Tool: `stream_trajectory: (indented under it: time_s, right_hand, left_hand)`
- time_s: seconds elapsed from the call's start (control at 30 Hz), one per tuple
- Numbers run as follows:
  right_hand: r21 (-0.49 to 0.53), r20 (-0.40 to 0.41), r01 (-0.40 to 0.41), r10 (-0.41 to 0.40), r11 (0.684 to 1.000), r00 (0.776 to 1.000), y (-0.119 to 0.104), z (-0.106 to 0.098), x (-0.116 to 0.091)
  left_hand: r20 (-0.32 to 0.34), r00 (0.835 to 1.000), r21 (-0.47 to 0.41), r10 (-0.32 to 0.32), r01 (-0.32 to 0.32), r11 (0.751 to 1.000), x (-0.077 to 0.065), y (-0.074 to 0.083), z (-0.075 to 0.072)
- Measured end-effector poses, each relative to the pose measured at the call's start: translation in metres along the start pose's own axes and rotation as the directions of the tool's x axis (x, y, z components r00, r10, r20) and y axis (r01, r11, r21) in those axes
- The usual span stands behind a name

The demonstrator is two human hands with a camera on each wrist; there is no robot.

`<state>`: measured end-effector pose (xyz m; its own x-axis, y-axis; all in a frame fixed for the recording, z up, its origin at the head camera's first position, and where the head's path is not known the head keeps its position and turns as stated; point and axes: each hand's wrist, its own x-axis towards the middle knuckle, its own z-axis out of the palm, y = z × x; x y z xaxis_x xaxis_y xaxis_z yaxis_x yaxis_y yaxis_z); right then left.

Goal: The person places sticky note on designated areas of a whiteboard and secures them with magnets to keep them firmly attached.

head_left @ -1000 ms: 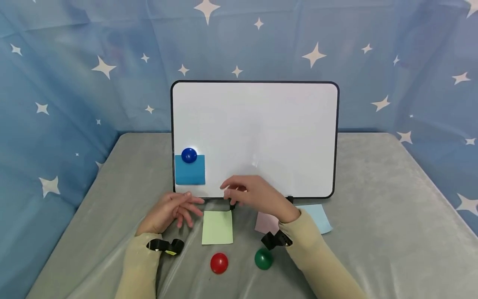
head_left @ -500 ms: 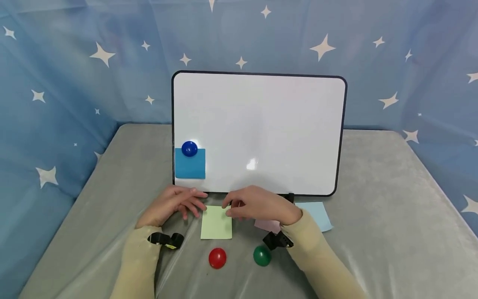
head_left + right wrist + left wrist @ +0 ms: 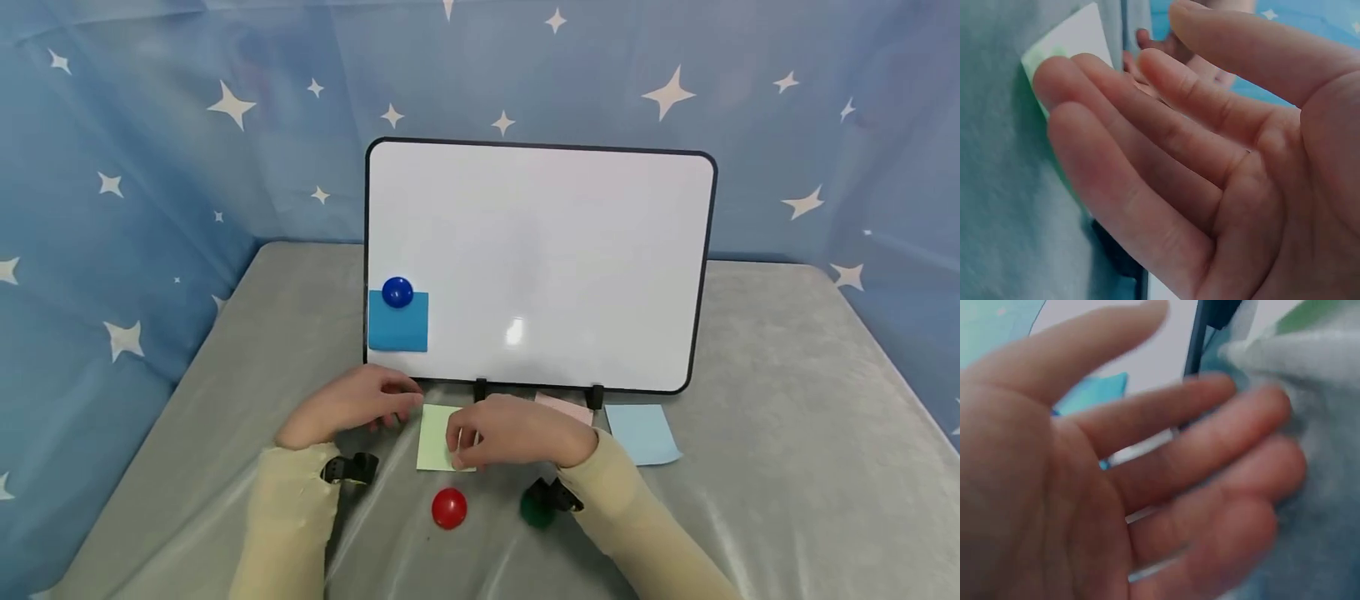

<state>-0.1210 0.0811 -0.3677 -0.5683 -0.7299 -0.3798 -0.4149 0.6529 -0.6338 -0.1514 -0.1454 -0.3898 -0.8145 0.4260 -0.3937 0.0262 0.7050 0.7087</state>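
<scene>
The right hand is held over the right part of the green note, with the fingers softly bent and the thumb set apart from them. Nothing is gripped by it, as is shown by the bare palm in the right wrist view; whether the note is touched by the fingertips cannot be told. The left hand is held just beside the note's left edge, near the board's lower left corner. Its fingers are loosely curved and spread a little, its palm is bare, and nothing is held.

The green note is laid on the grey cloth, in front of the board, and its right part is hidden by the right hand. The red magnet is placed on the cloth just nearer the person. The green magnet is partly covered by the right wrist camera. Beyond the right hand, the pink note is seen only in part, and the light blue note is set to the right of it.

The board is stood upright on two black feet. The blue note is fixed at its lower left, with the blue magnet set over the top edge. The scene is backed by a blue curtain printed with pale stars.
</scene>
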Motion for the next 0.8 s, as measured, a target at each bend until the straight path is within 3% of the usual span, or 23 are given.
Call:
stream_trajectory:
  time_s: [0.17,0.4,0.5,0.63,0.8]
  right_hand:
    - [-0.015,0.04,-0.016,0.017,1.0,0.999,-0.004,0.005,0.004]
    - [-0.088,0.064,-0.052,0.058,0.995,0.996,-0.013,0.014,0.004]
    - [-0.119,0.071,-0.061,0.07,0.991,0.995,-0.017,0.015,0.004]
    - [-0.146,0.077,-0.058,0.07,0.988,0.995,-0.021,0.019,0.005]
    - [-0.194,0.069,-0.033,0.047,0.98,0.996,-0.023,0.026,0.006]
  left_hand:
    - [-0.037,0.998,0.096,-0.051,0.054,0.994,-0.002,0.016,0.003]
    - [-0.028,0.999,0.124,-0.027,0.03,0.992,-0.003,0.024,0.014]
    - [-0.018,0.999,0.114,-0.029,0.031,0.993,-0.001,0.023,0.017]
    - [0.042,0.999,0.079,-0.035,0.031,0.996,0.002,0.02,0.022]
    - [0.073,0.997,0.049,-0.001,-0.002,0.999,0.006,0.014,0.025]
